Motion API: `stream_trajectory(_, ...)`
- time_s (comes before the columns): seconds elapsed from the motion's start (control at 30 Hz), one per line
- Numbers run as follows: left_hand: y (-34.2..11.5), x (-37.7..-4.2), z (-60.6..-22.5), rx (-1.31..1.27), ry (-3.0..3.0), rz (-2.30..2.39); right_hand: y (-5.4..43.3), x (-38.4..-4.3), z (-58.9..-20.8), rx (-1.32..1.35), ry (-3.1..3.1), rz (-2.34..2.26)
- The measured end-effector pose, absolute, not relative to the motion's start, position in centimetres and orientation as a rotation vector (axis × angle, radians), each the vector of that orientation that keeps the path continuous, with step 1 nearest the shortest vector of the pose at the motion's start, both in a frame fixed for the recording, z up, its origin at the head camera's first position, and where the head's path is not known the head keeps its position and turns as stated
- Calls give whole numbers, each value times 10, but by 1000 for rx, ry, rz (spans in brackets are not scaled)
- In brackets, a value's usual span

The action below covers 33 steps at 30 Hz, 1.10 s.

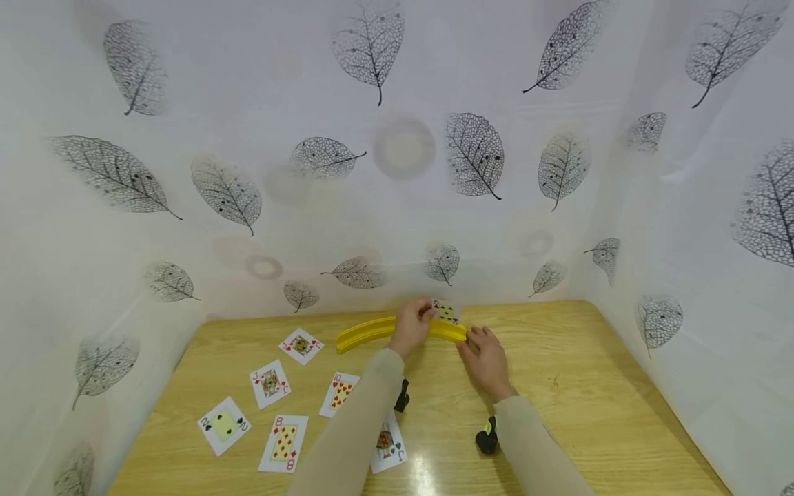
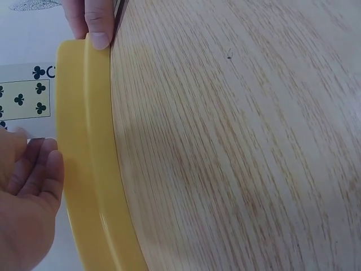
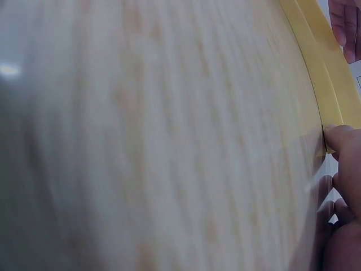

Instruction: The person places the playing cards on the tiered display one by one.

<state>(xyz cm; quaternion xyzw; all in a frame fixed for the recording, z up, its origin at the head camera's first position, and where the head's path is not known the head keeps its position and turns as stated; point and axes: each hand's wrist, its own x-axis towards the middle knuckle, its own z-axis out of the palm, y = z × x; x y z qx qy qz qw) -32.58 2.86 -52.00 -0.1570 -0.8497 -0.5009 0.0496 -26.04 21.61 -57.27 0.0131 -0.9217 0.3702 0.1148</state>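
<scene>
A curved yellow card holder [image 1: 366, 332] lies near the table's back edge. My left hand [image 1: 409, 327] reaches over it and pinches a playing card of clubs [image 1: 445, 313] by its left edge. That card stands upright at the holder's right part, face toward me; its lower edge is hidden behind the yellow front wall [image 2: 84, 113] in the left wrist view. At the holder's right end, my right hand [image 1: 488, 362] grips the tip. Its thumb [image 3: 341, 135] presses the front in the right wrist view, and the other fingers are partly hidden.
Face up on the left lie a jack of hearts [image 1: 300, 346], jack of diamonds [image 1: 269, 384], two of spades [image 1: 225, 425] and eight of diamonds [image 1: 283, 444]. The left sleeve partly covers a ten of hearts [image 1: 338, 393] and a jack of spades [image 1: 391, 444]. A leaf-patterned curtain [image 1: 403, 227] surrounds the table.
</scene>
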Motion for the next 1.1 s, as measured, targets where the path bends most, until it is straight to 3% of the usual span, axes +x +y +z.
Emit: stream_trajectory(1.1,-2,-315,-518,-353,-2518,-1631,216,-259,-572,36,-2720,1114)
